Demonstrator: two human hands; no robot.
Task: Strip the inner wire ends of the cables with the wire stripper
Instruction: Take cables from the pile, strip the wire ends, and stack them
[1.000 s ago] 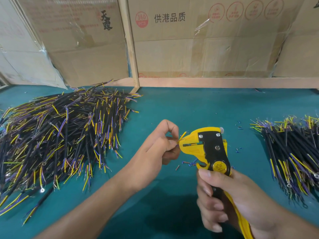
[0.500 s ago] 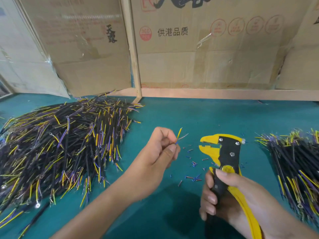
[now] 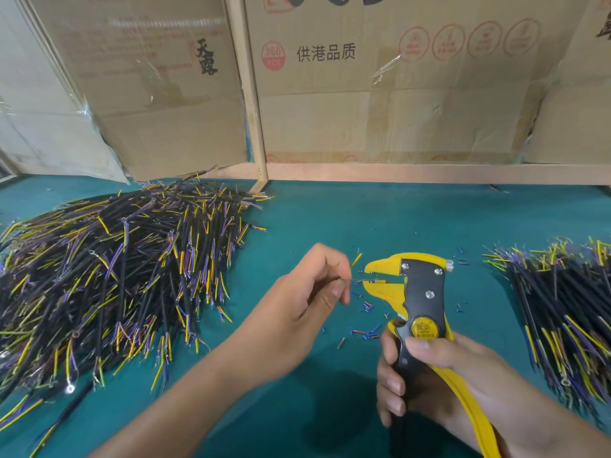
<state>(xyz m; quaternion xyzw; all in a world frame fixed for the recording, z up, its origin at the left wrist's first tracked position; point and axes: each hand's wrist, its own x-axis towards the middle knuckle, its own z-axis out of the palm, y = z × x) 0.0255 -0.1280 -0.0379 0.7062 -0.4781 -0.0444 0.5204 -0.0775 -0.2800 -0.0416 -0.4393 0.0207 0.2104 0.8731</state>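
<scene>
L hand [image 3: 310,302] pinches wire [image 3: 356,260] – R hand [image 3: 439,375] grips stripper [image 3: 420,292]; box [image 3: 396,94] "供港品质"

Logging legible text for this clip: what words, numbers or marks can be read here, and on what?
"供港品质": middle cardboard box.
"360" in a red circle, same box; small line under it unreadable.
"天露": left cardboard box.
Four red round stamps, middle box, upper right: too faint.
Yellow badge on the wire stripper: looks like "B-01211", uncertain.
Large black print, top edge: cut off.

Wire stripper [image 3: 410,289] nose back at the wire end [image 3: 358,279], after a brief parting
</scene>
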